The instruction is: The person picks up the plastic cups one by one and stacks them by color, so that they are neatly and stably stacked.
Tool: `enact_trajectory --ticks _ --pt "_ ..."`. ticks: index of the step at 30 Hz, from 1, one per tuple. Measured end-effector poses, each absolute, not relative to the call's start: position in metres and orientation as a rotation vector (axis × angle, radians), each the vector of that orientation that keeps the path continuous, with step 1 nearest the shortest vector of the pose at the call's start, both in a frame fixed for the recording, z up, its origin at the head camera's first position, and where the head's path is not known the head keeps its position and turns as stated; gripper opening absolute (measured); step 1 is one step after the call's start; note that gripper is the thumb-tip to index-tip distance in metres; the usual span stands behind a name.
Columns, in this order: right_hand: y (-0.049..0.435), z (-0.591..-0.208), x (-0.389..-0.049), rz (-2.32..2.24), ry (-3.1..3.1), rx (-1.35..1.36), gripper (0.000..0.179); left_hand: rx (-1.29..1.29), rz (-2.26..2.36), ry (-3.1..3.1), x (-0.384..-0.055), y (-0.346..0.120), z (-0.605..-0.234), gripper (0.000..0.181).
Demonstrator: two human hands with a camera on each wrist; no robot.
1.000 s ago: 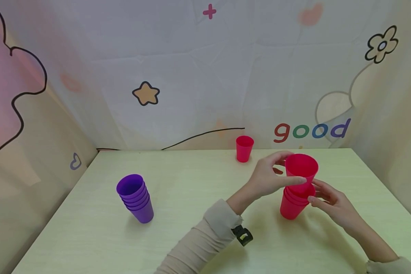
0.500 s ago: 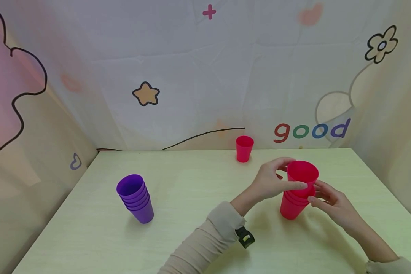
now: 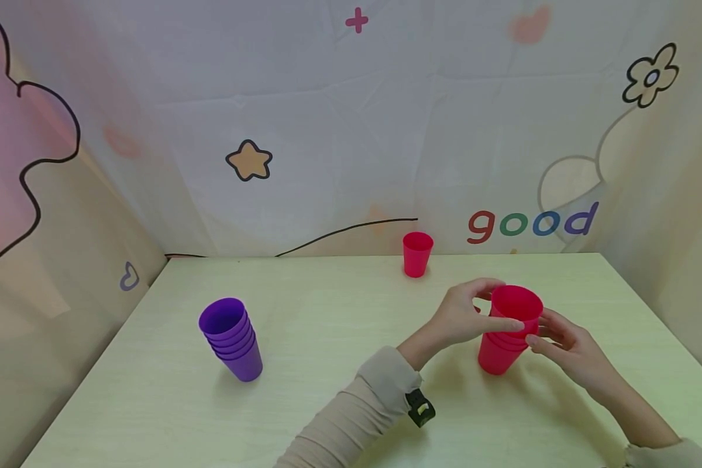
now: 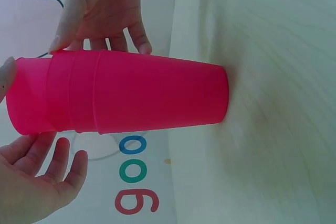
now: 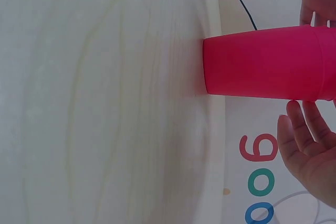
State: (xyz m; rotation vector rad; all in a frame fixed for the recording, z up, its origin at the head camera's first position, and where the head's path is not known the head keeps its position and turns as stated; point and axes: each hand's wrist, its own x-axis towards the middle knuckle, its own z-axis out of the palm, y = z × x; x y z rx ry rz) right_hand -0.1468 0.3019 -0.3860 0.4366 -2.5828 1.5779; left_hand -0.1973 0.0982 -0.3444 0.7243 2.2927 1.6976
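Observation:
My left hand [image 3: 459, 317] pinches a red plastic cup [image 3: 516, 300] between its thumb and fingers near the rim. That cup sits nested in the top of a stack of red cups [image 3: 497, 361], with only its upper part showing above the rims below. From the right side my right hand [image 3: 576, 354] holds the stack, its thumb at the front and its fingers partly hidden behind. In the left wrist view the stacked red cups [image 4: 163, 93] stand with their base on the table, and several rims line up. The right wrist view shows the stack's lower wall [image 5: 257, 64].
A single red cup [image 3: 416, 255] stands upright at the table's back edge. To the left is a nested stack of purple cups [image 3: 242, 354], mouths up. A printed cloth backdrop [image 3: 327, 130] rises behind the pale wooden table [image 3: 152, 409].
My left hand has lowered the top red cup down into the red stack, so the gap above the lower rims has shrunk. My right hand, the lone red cup and the purple stack stay put.

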Motion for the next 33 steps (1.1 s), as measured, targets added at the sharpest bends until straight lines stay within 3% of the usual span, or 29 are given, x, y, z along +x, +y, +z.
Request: enact_trajectory --ticks 23,33 --pt "0.302 -0.384 -0.147 1.503 -2.605 0.444 0.05 0.758 1.614 2.296 -0.2 0.099 -0.357 0.053" --pt "0.303 -0.379 -0.148 1.483 -2.589 0.439 0.056 0.795 1.572 2.362 -0.2 0.09 -0.359 0.065"
